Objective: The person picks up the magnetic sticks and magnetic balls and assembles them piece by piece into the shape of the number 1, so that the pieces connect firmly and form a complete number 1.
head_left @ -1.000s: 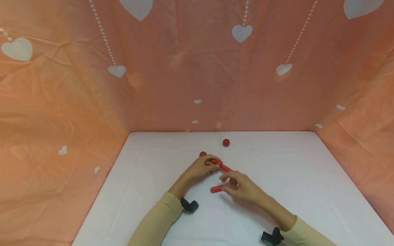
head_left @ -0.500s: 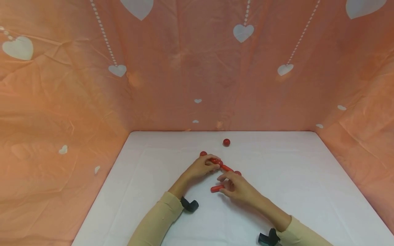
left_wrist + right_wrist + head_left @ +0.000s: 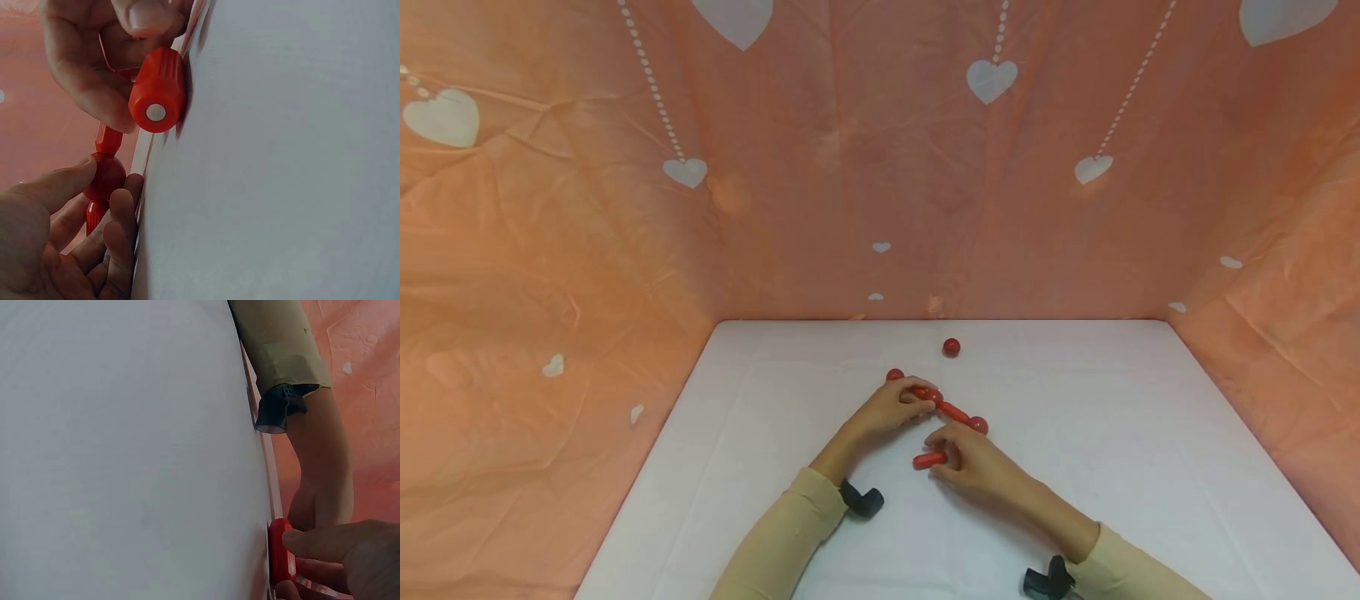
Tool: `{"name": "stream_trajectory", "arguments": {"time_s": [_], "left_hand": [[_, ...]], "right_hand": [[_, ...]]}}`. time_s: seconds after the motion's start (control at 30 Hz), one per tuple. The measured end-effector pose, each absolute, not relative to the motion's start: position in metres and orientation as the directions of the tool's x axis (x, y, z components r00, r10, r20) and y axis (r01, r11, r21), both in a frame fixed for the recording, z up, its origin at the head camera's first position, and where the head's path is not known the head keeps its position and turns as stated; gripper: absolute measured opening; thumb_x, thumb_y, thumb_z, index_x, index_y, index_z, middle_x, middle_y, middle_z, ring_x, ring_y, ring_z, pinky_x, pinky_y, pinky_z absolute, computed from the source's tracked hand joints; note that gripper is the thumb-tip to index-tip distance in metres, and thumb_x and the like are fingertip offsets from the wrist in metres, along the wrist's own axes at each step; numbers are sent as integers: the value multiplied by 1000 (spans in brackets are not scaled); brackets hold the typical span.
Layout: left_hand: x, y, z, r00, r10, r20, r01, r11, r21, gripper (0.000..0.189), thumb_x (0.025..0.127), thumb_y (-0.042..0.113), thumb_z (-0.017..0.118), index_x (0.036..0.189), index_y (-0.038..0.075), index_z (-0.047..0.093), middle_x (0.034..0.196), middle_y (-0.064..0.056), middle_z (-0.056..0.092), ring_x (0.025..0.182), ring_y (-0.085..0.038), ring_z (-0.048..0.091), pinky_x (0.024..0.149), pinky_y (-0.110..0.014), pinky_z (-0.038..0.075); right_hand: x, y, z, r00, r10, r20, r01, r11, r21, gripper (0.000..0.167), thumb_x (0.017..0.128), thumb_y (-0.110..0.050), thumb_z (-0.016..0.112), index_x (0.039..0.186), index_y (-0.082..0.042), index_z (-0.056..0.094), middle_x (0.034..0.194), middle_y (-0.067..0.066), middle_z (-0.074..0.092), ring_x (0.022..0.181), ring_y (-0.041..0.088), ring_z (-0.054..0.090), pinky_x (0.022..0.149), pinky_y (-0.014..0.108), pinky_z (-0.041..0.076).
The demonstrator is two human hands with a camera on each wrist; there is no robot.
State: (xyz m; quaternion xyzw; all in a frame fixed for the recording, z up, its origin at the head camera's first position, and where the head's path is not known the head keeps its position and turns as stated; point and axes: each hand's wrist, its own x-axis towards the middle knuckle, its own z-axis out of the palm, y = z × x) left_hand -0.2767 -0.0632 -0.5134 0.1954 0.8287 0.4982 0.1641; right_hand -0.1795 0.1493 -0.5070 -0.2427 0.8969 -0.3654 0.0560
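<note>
A chain of red balls and rods lies across the white table. My left hand [image 3: 889, 412] pinches its middle ball [image 3: 105, 179] between thumb and fingers. One rod [image 3: 953, 412] runs from there to an end ball [image 3: 978, 425]; another ball [image 3: 895, 376] shows past the left hand's knuckles. My right hand [image 3: 981, 467] has its bent fingers spread around one end of a loose red rod [image 3: 929, 460], with a small gap on the index finger side. In the left wrist view that rod's end shows a silvery disc. Contact with the right thumb is unclear.
A single red ball [image 3: 951, 347] lies near the table's back edge. The white table [image 3: 1112, 417] meets orange cloth walls [image 3: 850, 208] with heart prints. A black wrist camera [image 3: 861, 500] sits at the left cuff, and another [image 3: 1047, 579] at the right.
My right hand has moved left, away from the chain's end ball, which now shows fully, and farther over the loose rod. The left hand and the chain stay where they were.
</note>
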Motion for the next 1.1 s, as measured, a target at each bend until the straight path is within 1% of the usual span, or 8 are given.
{"name": "stream_trajectory", "arguments": {"time_s": [0.23, 0.47, 0.83, 1.1], "left_hand": [[-276, -63, -514, -870, 487, -71, 166, 427, 889, 30, 103, 34, 75, 132, 24, 73, 94, 6, 76, 85, -16, 68, 81, -31, 56], [-276, -63, -513, -870, 488, -73, 162, 422, 892, 30, 103, 33, 75, 132, 24, 73, 98, 6, 76, 86, -16, 69, 82, -31, 55], [-277, -62, -514, -874, 479, -77, 158, 432, 888, 31, 103, 31, 75, 132, 22, 74, 97, 6, 76, 85, -15, 69, 80, -29, 54], [-277, -61, -514, -872, 484, -79, 159, 430, 889, 31, 103, 32, 75, 132, 22, 73, 97, 6, 77, 85, -15, 69, 81, -30, 55]], "right_hand": [[-180, 148, -508, -876, -477, 66, -389, 620, -681, 34, 92, -14, 87, 122, -10, 71, 101, -6, 67, 76, 7, 53, 68, 24, 49], [-180, 146, -508, -869, -489, 80, -413, 624, -664, 30, 93, -13, 86, 119, -10, 72, 98, -6, 66, 75, 7, 52, 68, 24, 48], [-182, 145, -511, -856, -510, 78, -423, 607, -673, 20, 93, -10, 84, 110, -13, 72, 96, -8, 69, 73, 6, 53, 66, 24, 49], [-181, 146, -509, -859, -507, 62, -414, 619, -667, 22, 92, -13, 86, 109, -13, 72, 91, -10, 64, 72, 7, 52, 65, 24, 47]]}}
